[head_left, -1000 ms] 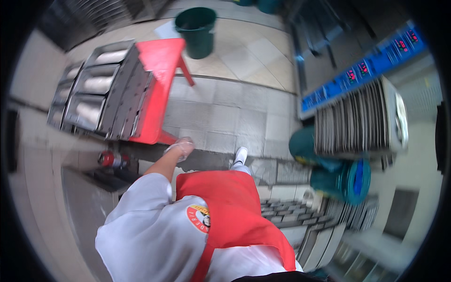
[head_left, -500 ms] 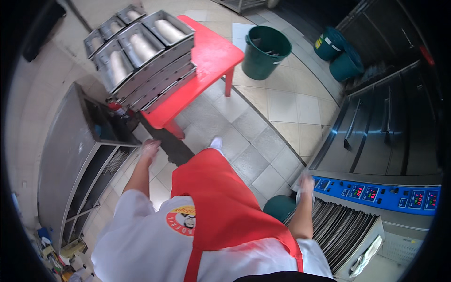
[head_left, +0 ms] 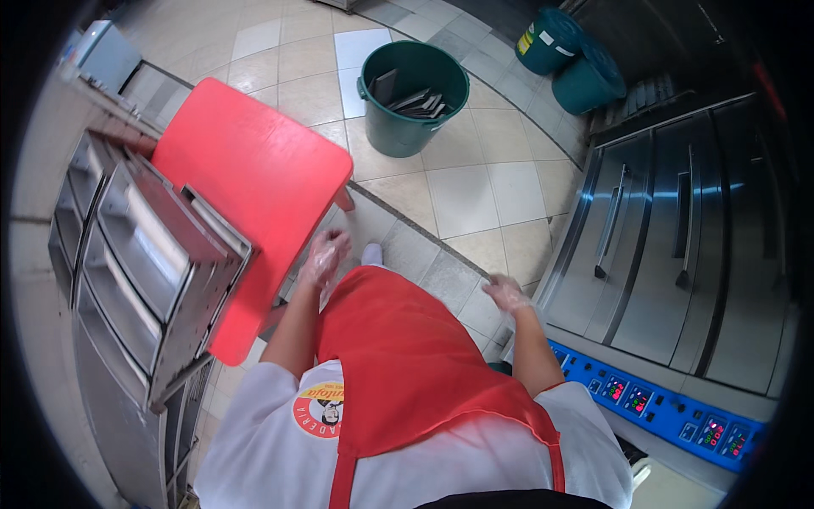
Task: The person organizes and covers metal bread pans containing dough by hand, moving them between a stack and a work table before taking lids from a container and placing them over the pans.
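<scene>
My left hand (head_left: pixel 324 257), in a clear plastic glove, hangs just off the near right edge of the red table (head_left: pixel 254 136). Its fingers are loosely bent and apart, with nothing in them. To the right of my red apron, my gloved right hand (head_left: pixel 507 294) is raised in front of the oven (head_left: pixel 632 229), empty, fingers loosely stretched out. At the left, a stack of metal loaf pans (head_left: pixel 165 327) stands at the table's left end. Long pale dough pieces (head_left: pixel 157 233) lie in the upper pans. Neither hand touches the pans or the table.
Ahead stands a green bin (head_left: pixel 398 131) with dark flat pieces inside. Two more green bins (head_left: pixel 551 42) are at the far right. A blue control panel (head_left: pixel 653 403) runs along the oven. Metal shelving (head_left: pixel 174 441) stands lower left, below the pans.
The table and pans have come closer and shifted left and down in view; the bin has also shifted left. Both hands have swung in from my sides to in front of my body, still empty.
</scene>
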`<state>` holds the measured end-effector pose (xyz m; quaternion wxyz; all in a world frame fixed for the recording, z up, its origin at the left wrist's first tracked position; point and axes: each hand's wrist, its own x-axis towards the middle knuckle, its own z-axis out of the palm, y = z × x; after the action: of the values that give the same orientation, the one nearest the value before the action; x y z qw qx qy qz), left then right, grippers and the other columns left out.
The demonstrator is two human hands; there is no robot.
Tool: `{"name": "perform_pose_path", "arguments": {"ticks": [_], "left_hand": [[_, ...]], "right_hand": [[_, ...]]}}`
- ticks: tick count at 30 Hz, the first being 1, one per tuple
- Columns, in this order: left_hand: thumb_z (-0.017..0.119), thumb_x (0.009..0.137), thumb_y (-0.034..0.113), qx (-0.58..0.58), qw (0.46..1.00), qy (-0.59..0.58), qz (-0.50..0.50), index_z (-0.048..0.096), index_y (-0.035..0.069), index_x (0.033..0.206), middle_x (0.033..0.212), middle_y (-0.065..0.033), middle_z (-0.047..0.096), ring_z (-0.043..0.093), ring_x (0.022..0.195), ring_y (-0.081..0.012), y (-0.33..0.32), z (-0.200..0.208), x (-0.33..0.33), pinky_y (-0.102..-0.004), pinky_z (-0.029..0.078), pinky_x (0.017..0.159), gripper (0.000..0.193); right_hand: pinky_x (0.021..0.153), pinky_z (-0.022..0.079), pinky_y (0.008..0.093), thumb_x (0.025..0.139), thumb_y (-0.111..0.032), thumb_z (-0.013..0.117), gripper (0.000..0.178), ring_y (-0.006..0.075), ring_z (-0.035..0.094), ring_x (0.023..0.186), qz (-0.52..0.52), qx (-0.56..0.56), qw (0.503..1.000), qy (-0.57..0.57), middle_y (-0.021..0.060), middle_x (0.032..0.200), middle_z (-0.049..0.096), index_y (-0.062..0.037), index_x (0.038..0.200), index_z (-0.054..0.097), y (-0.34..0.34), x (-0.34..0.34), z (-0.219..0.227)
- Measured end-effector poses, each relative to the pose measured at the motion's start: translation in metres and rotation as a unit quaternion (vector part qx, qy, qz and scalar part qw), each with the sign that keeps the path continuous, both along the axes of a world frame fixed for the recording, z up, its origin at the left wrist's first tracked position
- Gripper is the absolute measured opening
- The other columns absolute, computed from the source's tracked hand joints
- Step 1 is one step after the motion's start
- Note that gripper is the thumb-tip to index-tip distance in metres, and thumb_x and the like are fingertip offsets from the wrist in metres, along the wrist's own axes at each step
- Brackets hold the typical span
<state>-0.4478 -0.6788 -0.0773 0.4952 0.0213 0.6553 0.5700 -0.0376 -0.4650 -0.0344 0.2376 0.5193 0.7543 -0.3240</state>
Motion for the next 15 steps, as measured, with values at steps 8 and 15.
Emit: {"name": "perform_pose_path", "arguments": {"ticks": [8, 15], "left_hand": [[0.070, 0.093, 0.024, -0.004, 0.995, 0.051, -0.090, 0.060, -0.001, 0.122, 0.104, -0.0077, 0.066, 0.062, 0.090, -0.0159, 0.301, 0.044, -0.093, -0.0297, 0.049, 0.079, 0.039], [0.065, 0.093, 0.051, -0.159, 0.983, -0.085, 0.027, 0.028, 0.006, 0.156, 0.154, -0.0178, 0.043, 0.051, 0.131, -0.0333, 0.476, -0.156, -0.113, -0.0458, 0.042, 0.105, 0.086]], "right_hand": [[0.106, 0.046, 0.0422, 0.096, -0.024, 0.056, 0.033, 0.0325, 0.058, 0.124, -0.206, -0.108, 0.972, -0.025, 0.0168, 0.131, 0.063, -0.0085, 0.123, 0.066, 0.103, 0.166, -0.064], [0.102, 0.048, 0.0326, 0.092, -0.024, 0.069, 0.045, 0.0239, 0.064, 0.117, -0.135, -0.040, 0.988, 0.056, 0.0170, 0.125, 0.067, 0.0020, 0.129, 0.062, 0.366, 0.021, -0.053]]}}
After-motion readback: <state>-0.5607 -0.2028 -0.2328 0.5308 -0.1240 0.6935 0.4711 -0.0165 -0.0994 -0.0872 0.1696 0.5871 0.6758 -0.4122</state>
